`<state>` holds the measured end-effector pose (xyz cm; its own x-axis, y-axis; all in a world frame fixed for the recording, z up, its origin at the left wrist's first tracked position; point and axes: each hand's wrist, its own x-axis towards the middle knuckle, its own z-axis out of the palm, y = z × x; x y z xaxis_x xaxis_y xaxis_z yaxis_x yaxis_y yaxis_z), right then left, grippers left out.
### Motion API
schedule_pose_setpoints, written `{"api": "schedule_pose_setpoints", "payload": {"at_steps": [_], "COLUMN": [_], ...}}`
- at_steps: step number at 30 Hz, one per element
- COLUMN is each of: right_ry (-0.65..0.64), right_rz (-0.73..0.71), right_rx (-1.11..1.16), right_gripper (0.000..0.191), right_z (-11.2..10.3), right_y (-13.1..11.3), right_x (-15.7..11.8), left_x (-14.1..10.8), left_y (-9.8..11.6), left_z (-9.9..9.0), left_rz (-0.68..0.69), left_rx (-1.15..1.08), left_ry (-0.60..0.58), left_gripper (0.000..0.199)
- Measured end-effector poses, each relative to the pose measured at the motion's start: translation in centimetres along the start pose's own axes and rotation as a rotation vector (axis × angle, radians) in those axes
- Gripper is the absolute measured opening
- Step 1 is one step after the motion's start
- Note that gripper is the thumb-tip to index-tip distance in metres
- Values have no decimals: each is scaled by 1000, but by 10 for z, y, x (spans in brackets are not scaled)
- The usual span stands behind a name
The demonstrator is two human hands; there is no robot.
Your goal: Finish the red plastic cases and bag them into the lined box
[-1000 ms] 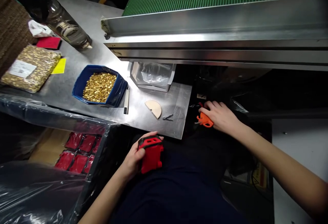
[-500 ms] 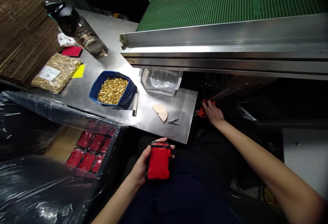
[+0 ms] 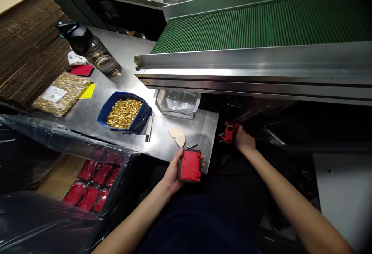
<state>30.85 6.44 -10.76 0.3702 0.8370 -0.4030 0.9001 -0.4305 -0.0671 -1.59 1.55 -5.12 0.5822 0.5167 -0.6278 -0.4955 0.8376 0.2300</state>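
Observation:
My left hand (image 3: 173, 172) is wrapped round a red case with black edges (image 3: 190, 165), held near the front corner of the metal table (image 3: 159, 149). To the right of that table, my right hand (image 3: 244, 141) grips a red tool (image 3: 229, 132) with a small metal tip pointing left. On the table by the case lie a beige half-round piece (image 3: 177, 136) and a small metal tool (image 3: 192, 145), partly behind the case. A blue tray (image 3: 104, 110) holds small golden pieces.
Above the table runs a green conveyor belt (image 3: 226, 29) with a metal side rail. A bottle (image 3: 101, 56) stands at the back left beside stacked cardboard (image 3: 29, 41). A plastic-lined box at lower left holds wrapped red items (image 3: 88, 198). A clear-bagged tray (image 3: 180, 103) sits under the rail.
My left hand has moved the red case up and right, towards the table corner. My right hand now holds the red tool more upright. The view has shifted slightly.

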Motion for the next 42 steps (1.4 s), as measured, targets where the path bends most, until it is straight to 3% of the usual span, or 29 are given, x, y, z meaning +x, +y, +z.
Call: {"api": "schedule_pose_setpoints", "payload": {"at_steps": [5, 9, 13, 17, 21, 23, 26, 28, 31, 35, 38, 42], "right_ry": [37, -26, -287, -656, -616, -545, -395, -333, -330, -344, -311, -235], "right_rz": [89, 33, -120, -174, -27, 19, 68, 88, 44, -103, -110, -67], "right_rx": [292, 637, 976, 1465, 1564, 1561, 1499, 1498, 1505, 1149, 970, 991], "right_gripper": [39, 45, 64, 67, 68, 64, 65, 68, 65, 53, 47, 48], "right_z": [-23, -13, 6, 14, 23, 30, 42, 49, 56, 51, 44, 43], "right_y": [18, 8, -35, -67, -72, -71, -75, -82, -92, -93, -81, -58], "right_x": [-38, -97, -158, -193, -201, -199, -192, -186, -177, -171, -171, -176], "left_x": [21, 27, 21, 10, 1, -6, -18, -22, -9, 40, 86, 129], "left_y": [12, 19, 9, -16, -24, -17, 4, 23, 59, 118, 160, 200], "left_z": [6, 8, 11, 8, 0, -5, -12, -13, -5, 21, 40, 51], "left_rz": [42, 107, 102, 107, 197, 305, 530, 674, 846, 959, 953, 842], "left_rx": [20, 18, 62, 227, 554, 766, 1157, 1368, 1469, 1515, 1610, 1728], "left_ry": [27, 34, 37, 32, 51, 212, 549, 641, 592, 505, 455, 453], "left_gripper": [67, 65, 66, 62, 64, 60, 44, 38, 41, 37, 27, 29]}}
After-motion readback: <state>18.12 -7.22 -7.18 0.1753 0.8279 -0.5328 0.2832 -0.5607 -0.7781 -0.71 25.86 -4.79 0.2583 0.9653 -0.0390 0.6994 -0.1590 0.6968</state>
